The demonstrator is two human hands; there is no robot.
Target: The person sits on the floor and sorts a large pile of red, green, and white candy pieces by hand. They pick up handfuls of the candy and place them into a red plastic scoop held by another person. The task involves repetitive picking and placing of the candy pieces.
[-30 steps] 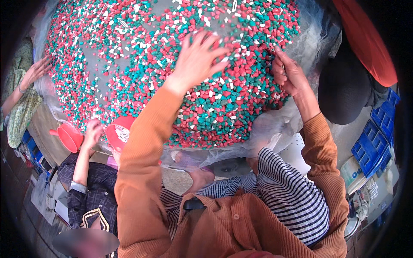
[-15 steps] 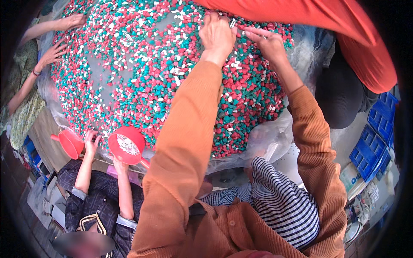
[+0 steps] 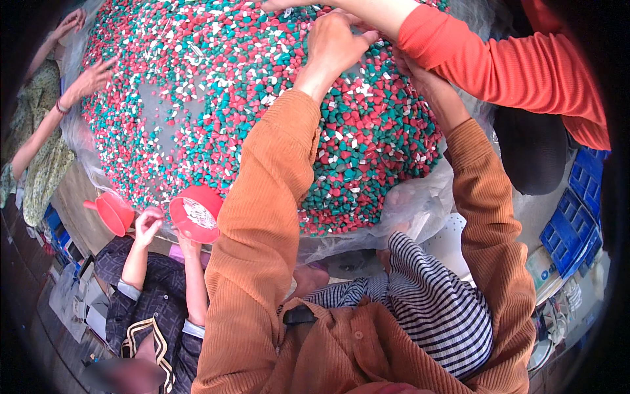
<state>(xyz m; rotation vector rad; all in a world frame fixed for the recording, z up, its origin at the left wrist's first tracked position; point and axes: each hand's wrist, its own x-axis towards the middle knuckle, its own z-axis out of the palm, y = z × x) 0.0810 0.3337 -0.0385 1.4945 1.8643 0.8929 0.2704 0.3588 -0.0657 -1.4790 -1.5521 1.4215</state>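
Observation:
A wide heap of small red, green and white pieces (image 3: 354, 164) spreads over a sheet of clear plastic (image 3: 417, 203). Over its far part, my left hand (image 3: 333, 44) is curled downward with the thumb out to the right; whatever its fingers hold is hidden. To its right, my right hand (image 3: 423, 77) lies low by the heap, its fingers mostly covered by a co-worker's forearm (image 3: 374, 14) in a red sleeve (image 3: 485, 65). That arm crosses just above both my hands. Thin white strips (image 3: 195, 50) lie among the pieces further left.
At the near left, a co-worker's hand holds a red sieve-like scoop (image 3: 187, 223) with white strips inside; another red scoop (image 3: 115, 213) sits beside it. A third person's hands (image 3: 92, 79) are at the far left edge. Blue crates (image 3: 571, 226) stand at the right.
The co-worker's red-sleeved arm has come down across the heap over my hands. My right hand has drawn slightly nearer and rightward; a white strip seen by my left thumb no longer shows.

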